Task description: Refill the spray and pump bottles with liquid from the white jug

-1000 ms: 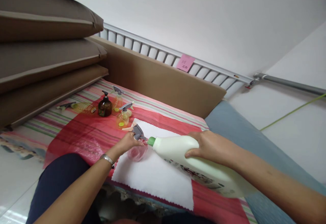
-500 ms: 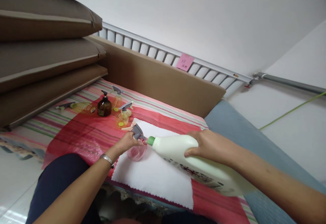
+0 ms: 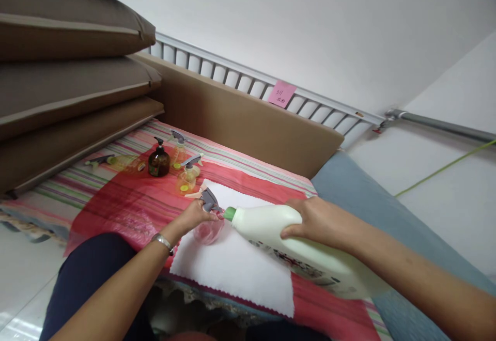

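My right hand (image 3: 321,223) grips a large white jug (image 3: 271,230) with a green neck, tipped over so its spout meets the mouth of a small pink spray bottle (image 3: 208,231). My left hand (image 3: 191,215) is closed round that pink bottle's neck and also holds its grey trigger head (image 3: 210,199) lifted to the side. The pink bottle stands on a white cloth (image 3: 236,268) spread over a red plastic sheet (image 3: 127,201).
Behind stand a brown pump bottle (image 3: 158,161), two yellowish spray bottles (image 3: 187,175) and one lying flat (image 3: 116,161). Brown cushions (image 3: 70,88) are stacked at left. A brown board (image 3: 248,124) and a white rail with a pink note (image 3: 282,94) run along the wall. A blue-grey mat (image 3: 360,196) lies right.
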Demonstrator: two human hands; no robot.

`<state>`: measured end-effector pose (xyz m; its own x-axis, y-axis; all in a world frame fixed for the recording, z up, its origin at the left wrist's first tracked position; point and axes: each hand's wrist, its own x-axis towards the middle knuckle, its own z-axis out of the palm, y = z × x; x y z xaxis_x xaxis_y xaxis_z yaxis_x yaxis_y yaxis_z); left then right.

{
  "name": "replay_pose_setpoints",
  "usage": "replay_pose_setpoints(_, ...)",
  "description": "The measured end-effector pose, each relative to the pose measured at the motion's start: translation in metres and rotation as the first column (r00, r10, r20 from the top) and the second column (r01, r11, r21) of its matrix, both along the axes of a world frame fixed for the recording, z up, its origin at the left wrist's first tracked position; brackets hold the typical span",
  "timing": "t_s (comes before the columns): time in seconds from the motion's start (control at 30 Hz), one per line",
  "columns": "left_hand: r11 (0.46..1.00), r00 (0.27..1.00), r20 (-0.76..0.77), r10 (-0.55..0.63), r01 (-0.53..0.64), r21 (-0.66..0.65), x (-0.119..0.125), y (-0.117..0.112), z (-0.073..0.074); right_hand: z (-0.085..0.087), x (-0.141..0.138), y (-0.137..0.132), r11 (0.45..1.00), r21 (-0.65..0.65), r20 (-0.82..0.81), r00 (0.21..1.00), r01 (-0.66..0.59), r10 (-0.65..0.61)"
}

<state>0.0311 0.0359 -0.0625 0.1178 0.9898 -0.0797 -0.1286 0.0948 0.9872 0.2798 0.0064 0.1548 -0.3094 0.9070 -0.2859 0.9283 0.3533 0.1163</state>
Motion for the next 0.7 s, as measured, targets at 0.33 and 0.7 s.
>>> replay_pose_setpoints(0.33, 1.0, 1.0, 0.001, -0.001, 0.001, 0.002, -0.002, -0.003, 0.001, -0.01, 0.009, -0.001, 1.0, -0.014, -0.072, 0.997, 0.013, -0.014)
replay_pose_setpoints(0.7, 0.999, 0.996, -0.071, 0.046, -0.045, 0.009, -0.007, -0.001, 0.0, -0.056, 0.037, -0.02, 0.989, -0.077, -0.382, 0.912, 0.127, -0.147)
